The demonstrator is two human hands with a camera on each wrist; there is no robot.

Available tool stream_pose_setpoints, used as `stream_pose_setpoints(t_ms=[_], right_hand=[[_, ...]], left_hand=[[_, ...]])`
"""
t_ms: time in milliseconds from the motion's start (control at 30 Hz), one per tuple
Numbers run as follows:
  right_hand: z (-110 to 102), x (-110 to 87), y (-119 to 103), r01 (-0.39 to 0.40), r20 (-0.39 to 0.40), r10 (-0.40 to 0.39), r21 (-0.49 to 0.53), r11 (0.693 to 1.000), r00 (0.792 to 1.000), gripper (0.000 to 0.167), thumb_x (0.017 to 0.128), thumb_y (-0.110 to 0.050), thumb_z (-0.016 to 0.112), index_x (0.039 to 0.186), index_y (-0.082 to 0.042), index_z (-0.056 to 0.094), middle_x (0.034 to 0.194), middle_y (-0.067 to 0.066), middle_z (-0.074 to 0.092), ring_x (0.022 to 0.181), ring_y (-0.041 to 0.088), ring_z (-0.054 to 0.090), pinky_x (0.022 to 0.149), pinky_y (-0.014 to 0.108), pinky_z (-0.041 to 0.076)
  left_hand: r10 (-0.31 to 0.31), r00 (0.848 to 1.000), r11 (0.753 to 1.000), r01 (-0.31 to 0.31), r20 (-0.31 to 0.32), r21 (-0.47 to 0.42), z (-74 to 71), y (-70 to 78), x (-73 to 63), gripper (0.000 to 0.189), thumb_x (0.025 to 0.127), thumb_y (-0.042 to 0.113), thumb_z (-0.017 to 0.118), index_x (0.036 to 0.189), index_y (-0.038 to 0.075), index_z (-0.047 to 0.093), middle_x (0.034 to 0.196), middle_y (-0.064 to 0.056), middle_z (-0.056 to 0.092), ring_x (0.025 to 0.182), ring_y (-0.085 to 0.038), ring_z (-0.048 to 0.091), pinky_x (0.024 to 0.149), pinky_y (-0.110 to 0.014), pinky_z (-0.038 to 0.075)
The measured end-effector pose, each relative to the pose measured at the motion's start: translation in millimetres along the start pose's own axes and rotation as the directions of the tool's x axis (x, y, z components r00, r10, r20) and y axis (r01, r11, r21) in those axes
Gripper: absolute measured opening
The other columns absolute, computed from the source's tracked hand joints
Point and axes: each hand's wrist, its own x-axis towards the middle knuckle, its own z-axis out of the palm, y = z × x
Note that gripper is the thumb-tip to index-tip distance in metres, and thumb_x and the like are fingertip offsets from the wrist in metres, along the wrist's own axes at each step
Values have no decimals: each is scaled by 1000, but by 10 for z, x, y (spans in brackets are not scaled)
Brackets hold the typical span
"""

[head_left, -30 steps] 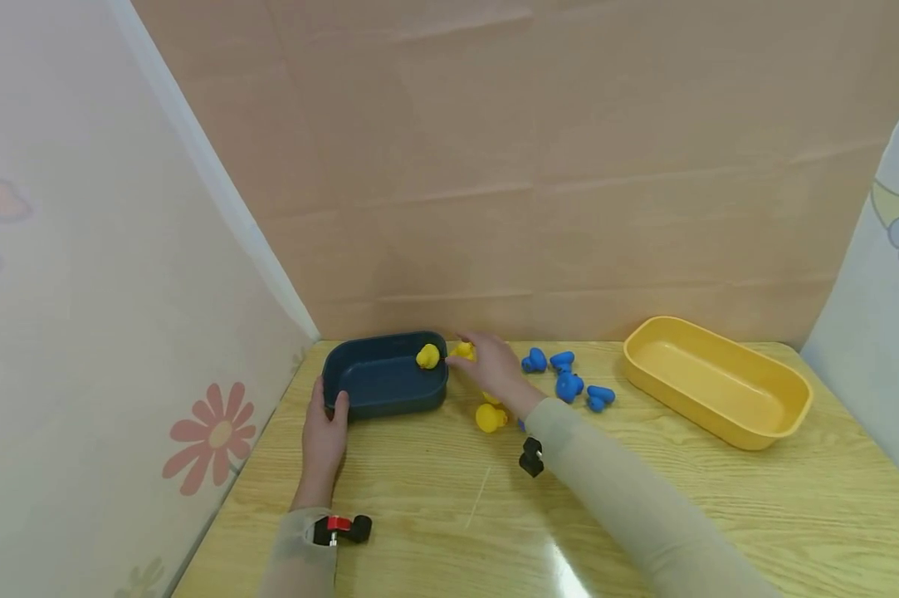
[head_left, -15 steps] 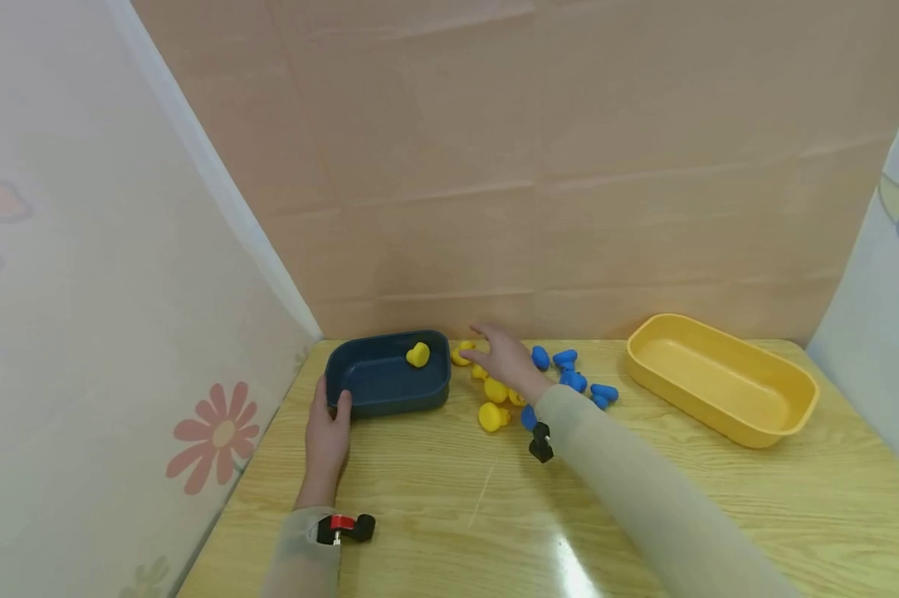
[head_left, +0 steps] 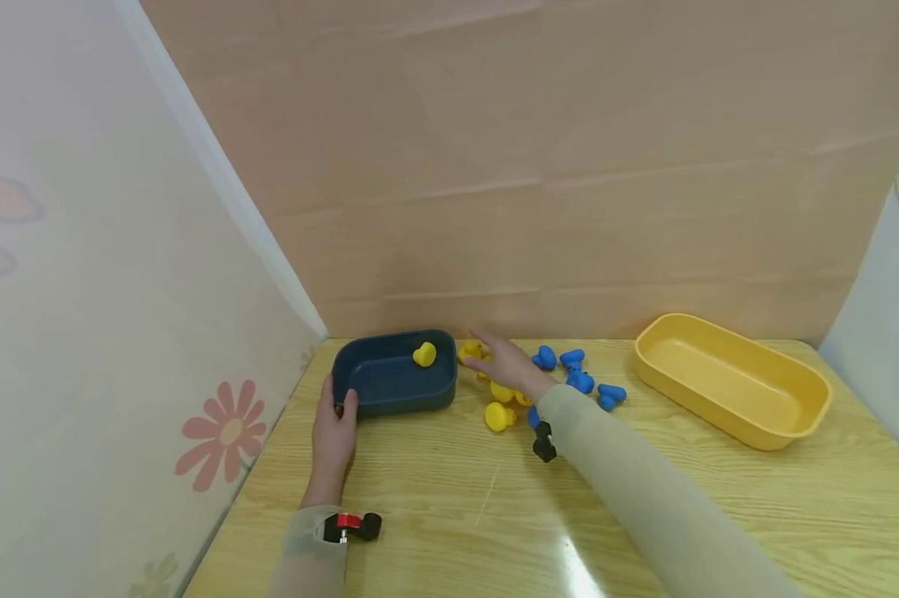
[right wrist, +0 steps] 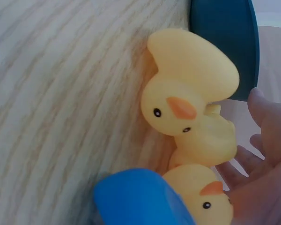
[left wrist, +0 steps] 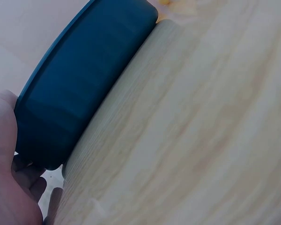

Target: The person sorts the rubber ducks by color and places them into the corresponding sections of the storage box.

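My left hand (head_left: 334, 436) grips the near left corner of a dark blue tub (head_left: 397, 405), thumb on the near wall and fingers round the left end. One yellow rubber duck (head_left: 424, 355) lies inside that tub, towards its right end. Just right of the tub, my right hand (head_left: 512, 365) hovers over loose yellow ducks, thumb and forefinger spread beside a duck (head_left: 470, 352). Seen from the right wrist, several yellow ducks (right wrist: 196, 61) lie close together, with the right hand's fingers (right wrist: 246, 159) behind them and a blue toy (right wrist: 140, 197) in front.
Several blue toys (head_left: 579, 381) are scattered right of the right hand. A yellow tub (head_left: 718, 386) stands at the right, set at an angle. Brown paper (head_left: 449, 208) covers the wall behind the wooden table (head_left: 434, 498); a patterned wall (head_left: 120, 291) borders its left side.
My right hand has drawn back rightward from the dark blue tub's rim to the loose ducks. The duck in the tub has shifted slightly left and turned. The left hand keeps its grip.
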Motion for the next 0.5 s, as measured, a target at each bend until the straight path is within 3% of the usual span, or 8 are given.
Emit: stream_pose_setpoints(t_ms=[267, 500], right_hand=[[51, 41, 33, 46, 20, -46, -3, 999, 999, 72, 115, -32, 64, 176, -12, 31, 176, 17, 36, 158, 44, 39, 126, 64, 34], [67, 77, 77, 28, -4, -28, -41, 999, 1000, 68, 115, -32, 65, 173, -11, 37, 172, 17, 44, 156, 43, 44, 125, 62, 36]], left_hand=[[5, 1000, 1000, -5, 4, -6, 2, -7, 6, 78, 118, 50, 47, 179, 14, 14, 181, -20, 20, 158, -48, 35, 125, -65, 33], [-3, 1000, 1000, 3, 21, -10, 16, -14, -17, 79, 118, 52, 47, 179, 15, 14, 182, -19, 20, 157, -48, 36, 124, -66, 34]])
